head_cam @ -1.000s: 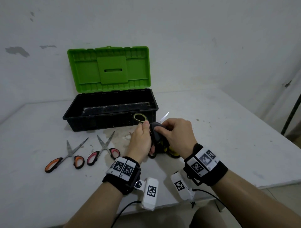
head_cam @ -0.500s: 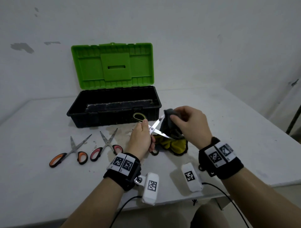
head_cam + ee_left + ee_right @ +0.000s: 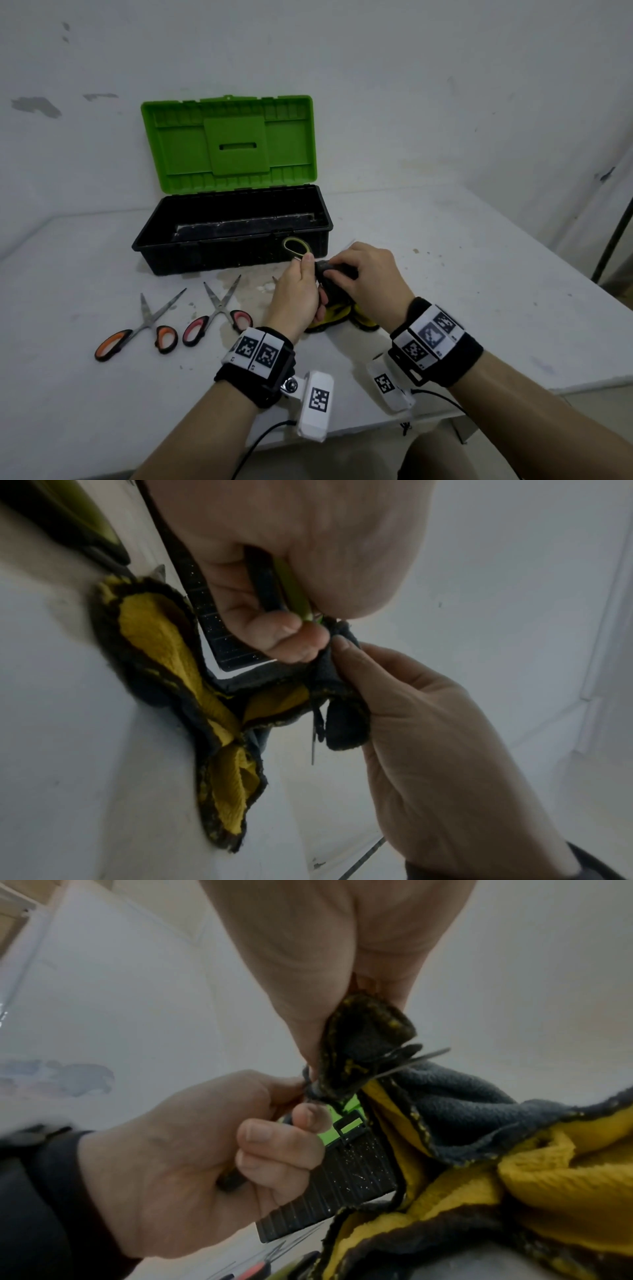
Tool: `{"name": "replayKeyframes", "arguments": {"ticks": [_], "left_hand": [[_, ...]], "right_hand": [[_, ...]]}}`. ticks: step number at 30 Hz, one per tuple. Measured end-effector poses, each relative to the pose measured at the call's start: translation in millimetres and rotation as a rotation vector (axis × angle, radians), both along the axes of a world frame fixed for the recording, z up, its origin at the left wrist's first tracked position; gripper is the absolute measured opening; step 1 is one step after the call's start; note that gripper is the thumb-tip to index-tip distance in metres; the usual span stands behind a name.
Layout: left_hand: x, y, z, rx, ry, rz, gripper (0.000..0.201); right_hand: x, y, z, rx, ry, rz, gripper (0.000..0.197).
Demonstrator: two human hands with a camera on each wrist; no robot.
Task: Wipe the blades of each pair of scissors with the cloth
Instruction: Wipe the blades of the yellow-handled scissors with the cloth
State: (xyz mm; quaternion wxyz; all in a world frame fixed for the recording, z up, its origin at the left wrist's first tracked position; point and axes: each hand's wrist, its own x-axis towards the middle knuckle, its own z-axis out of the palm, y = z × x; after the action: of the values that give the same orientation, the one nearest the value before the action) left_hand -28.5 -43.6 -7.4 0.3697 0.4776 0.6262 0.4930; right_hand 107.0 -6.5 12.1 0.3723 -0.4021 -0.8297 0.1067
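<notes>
My left hand (image 3: 303,281) grips the green-handled scissors (image 3: 296,247) by the handles, just in front of the toolbox. My right hand (image 3: 356,270) pinches the dark grey and yellow cloth (image 3: 337,313) around the blades, close against the left thumb. The cloth hides most of the blades. In the left wrist view a thin blade edge (image 3: 312,746) pokes out below the cloth fold (image 3: 342,723). In the right wrist view a blade tip (image 3: 423,1057) sticks out of the cloth (image 3: 462,1110). The rest of the cloth trails on the table.
Orange-handled scissors (image 3: 137,329) and pink-handled scissors (image 3: 219,315) lie open on the white table (image 3: 479,308) to the left. The black toolbox (image 3: 205,257) stands behind them with its green lid (image 3: 229,144) up. A wall is close behind.
Half a second ago my right hand had drawn the cloth out toward the blade tips and the open blades showed. Now it is back against the left hand with the cloth over the blades.
</notes>
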Motion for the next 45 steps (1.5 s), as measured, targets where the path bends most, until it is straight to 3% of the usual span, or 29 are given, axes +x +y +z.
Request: {"name": "replayKeyframes", "arguments": {"ticks": [5, 11, 19, 27, 34, 40, 45], "left_hand": [[-2, -1, 0, -0.010, -0.023, -0.001, 0.044], [-4, -2, -6, -0.065, -0.053, -0.006, 0.046], [-1, 2, -3, -0.041, -0.035, 0.018, 0.044], [3, 0, -1, 0.023, -0.047, 0.023, 0.045], [3, 2, -3, 0.021, -0.044, 0.007, 0.044], [2, -3, -7, -0.041, -0.081, 0.008, 0.044], [-4, 1, -5, -0.052, -0.105, 0.038, 0.046]], "right_hand": [[4, 11, 8, 0.016, 0.012, -0.111, 0.013], [28, 33, 21, -0.161, 0.177, -0.259, 0.011], [11, -2, 15, -0.008, 0.019, -0.041, 0.010], [1, -3, 1, 0.014, 0.071, -0.010, 0.008], [8, 10, 5, 0.026, 0.044, -0.100, 0.011], [30, 38, 19, -0.127, 0.124, -0.265, 0.012], [43, 23, 34, -0.109, 0.156, -0.252, 0.008]]}}
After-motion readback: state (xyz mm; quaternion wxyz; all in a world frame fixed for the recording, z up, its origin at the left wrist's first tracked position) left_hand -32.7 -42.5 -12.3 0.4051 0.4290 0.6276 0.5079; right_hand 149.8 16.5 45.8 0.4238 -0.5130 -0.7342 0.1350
